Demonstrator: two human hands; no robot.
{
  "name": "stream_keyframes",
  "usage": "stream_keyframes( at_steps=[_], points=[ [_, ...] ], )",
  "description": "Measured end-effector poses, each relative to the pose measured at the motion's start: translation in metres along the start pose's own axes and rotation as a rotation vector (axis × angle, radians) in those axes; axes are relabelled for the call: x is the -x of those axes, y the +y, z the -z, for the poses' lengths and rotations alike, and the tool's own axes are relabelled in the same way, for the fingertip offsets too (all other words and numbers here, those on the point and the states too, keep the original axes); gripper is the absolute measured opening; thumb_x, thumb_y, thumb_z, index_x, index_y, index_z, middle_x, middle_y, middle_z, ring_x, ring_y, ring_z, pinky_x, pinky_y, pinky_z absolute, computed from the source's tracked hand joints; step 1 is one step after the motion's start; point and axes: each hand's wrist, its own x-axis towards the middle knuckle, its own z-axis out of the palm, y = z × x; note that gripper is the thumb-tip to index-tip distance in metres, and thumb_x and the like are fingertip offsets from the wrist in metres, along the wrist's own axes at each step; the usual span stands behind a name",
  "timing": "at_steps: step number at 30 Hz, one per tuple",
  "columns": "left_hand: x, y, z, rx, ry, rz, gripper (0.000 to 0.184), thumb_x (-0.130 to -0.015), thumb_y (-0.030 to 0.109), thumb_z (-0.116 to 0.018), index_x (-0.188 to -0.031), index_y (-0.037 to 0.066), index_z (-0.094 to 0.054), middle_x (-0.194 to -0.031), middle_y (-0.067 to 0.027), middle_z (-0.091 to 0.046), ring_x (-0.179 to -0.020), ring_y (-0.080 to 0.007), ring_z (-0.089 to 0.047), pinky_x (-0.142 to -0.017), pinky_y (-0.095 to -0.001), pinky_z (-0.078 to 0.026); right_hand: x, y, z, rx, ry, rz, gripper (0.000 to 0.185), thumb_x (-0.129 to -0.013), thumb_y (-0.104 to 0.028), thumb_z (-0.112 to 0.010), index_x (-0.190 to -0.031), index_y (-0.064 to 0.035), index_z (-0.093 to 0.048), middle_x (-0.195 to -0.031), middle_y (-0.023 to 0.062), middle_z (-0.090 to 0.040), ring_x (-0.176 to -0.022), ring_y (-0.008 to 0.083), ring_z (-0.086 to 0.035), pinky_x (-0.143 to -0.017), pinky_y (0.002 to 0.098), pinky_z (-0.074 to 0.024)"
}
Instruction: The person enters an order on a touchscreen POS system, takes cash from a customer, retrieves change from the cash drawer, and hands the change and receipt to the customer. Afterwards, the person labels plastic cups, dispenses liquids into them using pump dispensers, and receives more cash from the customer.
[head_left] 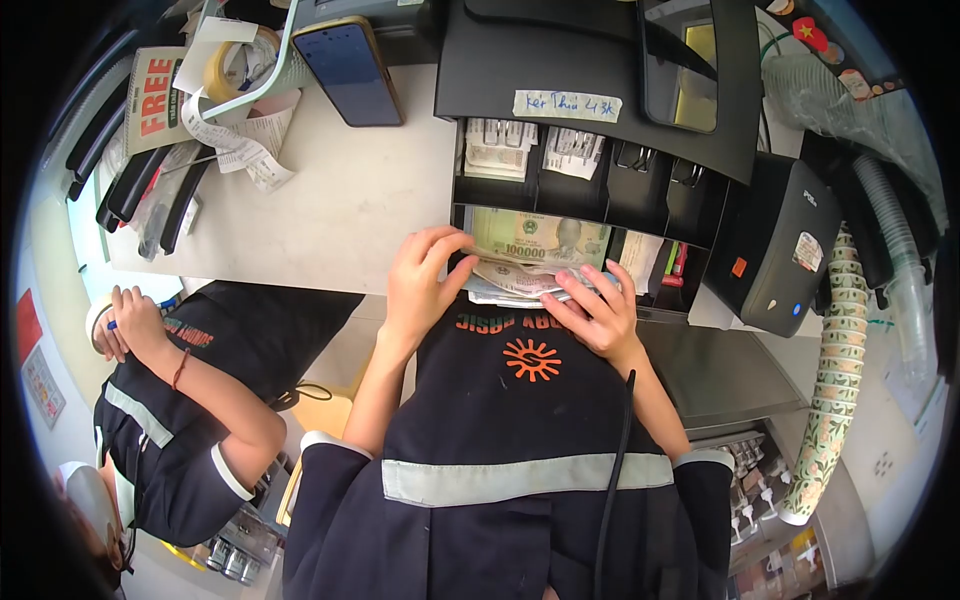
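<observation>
A bundle of banknotes (512,281) is held against the front of an open cash drawer (465,225), close to my apron. My right hand (598,312) grips the bundle's right end, fingers lying across the top. At the bundle's left end, the thumb and fingers of my left hand (428,283) pinch the edge of the notes. Just beyond, a green 100000 banknote (540,236) lies face up at the drawer's front. Farther back, clips hold down white slips and notes (497,150) in the drawer's compartments.
Above the drawer is a black register housing with a handwritten label (567,106). A phone (348,72) lies on the counter (350,190); receipts (245,150) and tape (243,62) are left. A POS device (775,245) and stacked cups (838,360) stand right. A co-worker's arm (215,385) is at left.
</observation>
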Motion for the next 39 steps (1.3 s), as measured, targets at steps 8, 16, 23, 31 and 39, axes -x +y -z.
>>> stream_keyframes(
  at_steps=[8,16,23,31,39],
  points=[
    [0.009,0.001,0.000,0.013,-0.010,0.088,0.022,-0.070,-0.001,-0.064,-0.091,0.005,-0.060,-0.092,-0.0096,-0.061,-0.080,-0.0248,-0.057,-0.070,-0.0328,-0.046,-0.001,-0.005,0.004,-0.090,0.008,-0.032,0.030,-0.067,-0.012,-0.067,-0.095,-0.0238,-0.066,-0.115,-0.0027,-0.056,-0.105,0.0195,-0.050,-0.091,0.0421,-0.0393],
    [0.027,0.012,0.007,0.034,-0.086,0.028,0.033,-0.071,0.011,-0.066,-0.102,0.006,-0.056,-0.106,-0.0116,-0.057,-0.092,-0.0286,-0.053,-0.081,-0.0368,-0.043,0.004,-0.012,0.003,-0.126,0.040,-0.073,0.030,-0.067,-0.011,-0.067,-0.096,-0.0197,-0.066,-0.114,0.0014,-0.057,-0.102,0.0215,-0.053,-0.091,0.0409,-0.0386],
    [0.035,0.016,-0.002,-0.077,0.011,0.002,0.045,-0.069,0.016,-0.068,-0.111,0.008,-0.053,-0.110,-0.0071,-0.054,-0.091,-0.0280,-0.050,-0.080,-0.0358,-0.043,-0.062,-0.003,-0.006,-0.144,0.185,-0.282,0.025,-0.069,-0.004,-0.064,-0.094,-0.0078,-0.063,-0.100,0.0067,-0.059,-0.090,0.0242,-0.056,-0.077,0.0350,-0.0416],
    [0.049,0.020,-0.002,-0.031,-0.022,0.059,0.046,-0.069,0.012,-0.064,-0.113,0.008,-0.052,-0.114,-0.0052,-0.053,-0.091,-0.0281,-0.049,-0.081,-0.0353,-0.042,-0.130,0.027,-0.052,-0.855,-0.364,-0.561,0.023,-0.076,-0.010,-0.062,-0.097,-0.0027,-0.057,-0.094,0.0081,-0.059,-0.055,0.0113,-0.057,-0.053,0.0244,-0.0464],
    [0.063,0.010,-0.015,-0.058,0.015,-0.010,0.047,-0.069,0.016,-0.062,-0.114,0.009,-0.051,-0.123,-0.0011,-0.048,-0.091,-0.0284,-0.047,-0.080,-0.0350,-0.043,-0.123,0.007,-0.022,-0.159,0.190,0.048,0.035,-0.066,-0.011,-0.068,-0.099,-0.0063,-0.057,-0.107,0.0110,-0.056,-0.091,0.0243,-0.058,-0.077,0.0341,-0.0460]
  ],
)
